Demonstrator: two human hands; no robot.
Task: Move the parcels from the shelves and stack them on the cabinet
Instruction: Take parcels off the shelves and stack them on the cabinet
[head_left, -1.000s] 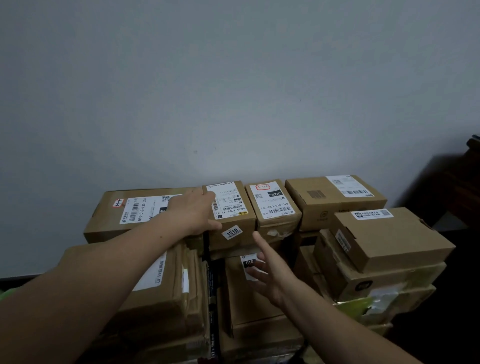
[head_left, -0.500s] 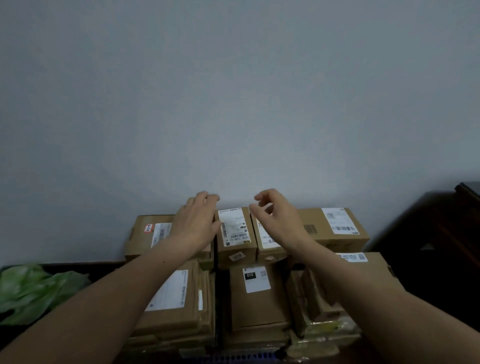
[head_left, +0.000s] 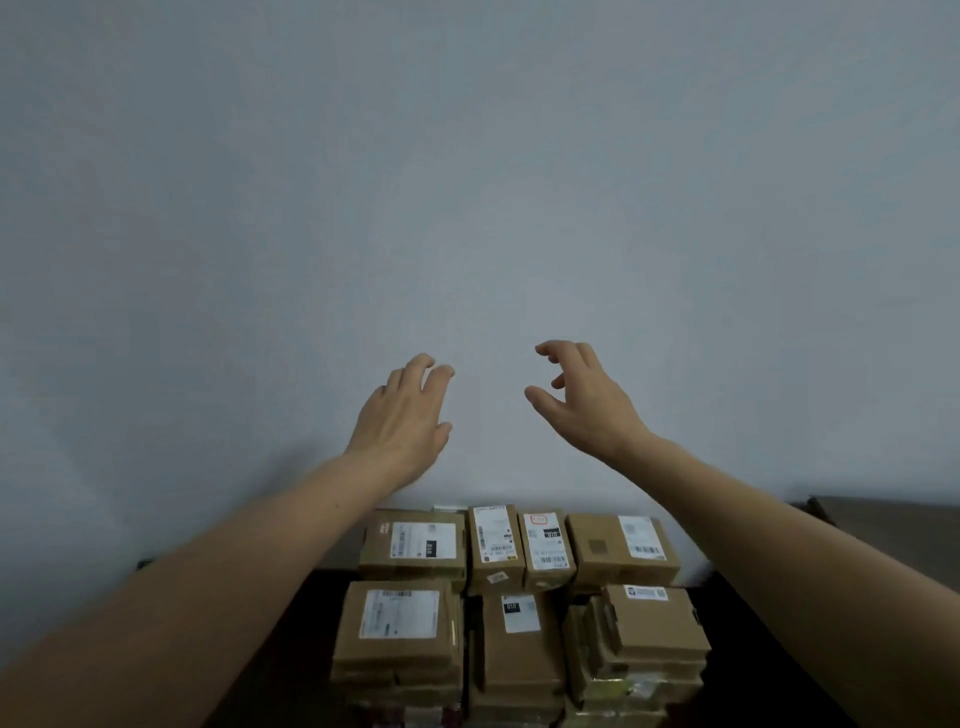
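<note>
Several brown cardboard parcels with white shipping labels (head_left: 519, 654) sit in tight stacks on the dark cabinet top (head_left: 306, 634), pushed back against the pale grey wall (head_left: 467, 208). They look stiff, boxy and fairly light, with smooth taped faces. Taking one by two opposite side walls should hold better than pinching its flat top. The left hand (head_left: 402, 421) and the right hand (head_left: 582, 400) hang well above the stacks in front of the wall. Both are empty, with fingers loosely curled, backs towards the camera and forearms stretched forward.
</note>
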